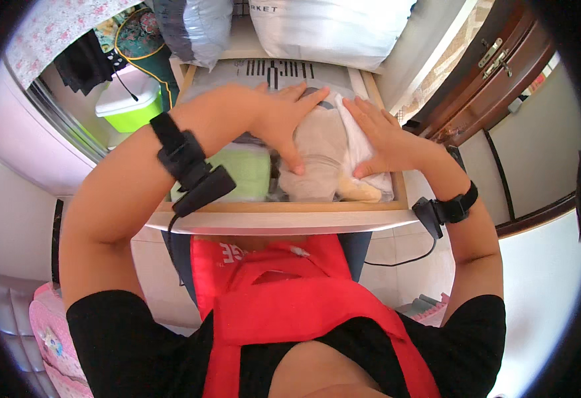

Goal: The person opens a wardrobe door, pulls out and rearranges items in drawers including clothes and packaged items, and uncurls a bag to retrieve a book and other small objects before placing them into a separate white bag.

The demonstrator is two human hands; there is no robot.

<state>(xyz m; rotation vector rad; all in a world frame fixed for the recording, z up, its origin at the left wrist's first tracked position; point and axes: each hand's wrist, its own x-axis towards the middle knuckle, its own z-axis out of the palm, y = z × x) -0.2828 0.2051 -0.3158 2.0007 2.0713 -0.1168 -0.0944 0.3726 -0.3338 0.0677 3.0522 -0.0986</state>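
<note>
An open drawer [290, 211] with a light wooden frame lies across the middle, holding folded cloth items. My left hand [284, 123] reaches in from the left, fingers spread, and rests on the left side of a beige folded cloth [322, 156]. On the right, my right hand [383, 136] lies with fingers stretched over a white folded cloth [351, 149]. Below that hand a pale yellow cloth [360, 190] shows. A light green folded cloth [240, 174] sits at the drawer's front left, beneath my left forearm. Neither hand grips anything.
A grey printed bag [220, 76] lies in the drawer's back. Behind it stand a white plastic bag [330, 30] and a grey bag [194, 30]. At left is a green box with a white lid [129, 99]; at right, a brown wooden door [483, 86]. Straps with black devices circle both forearms.
</note>
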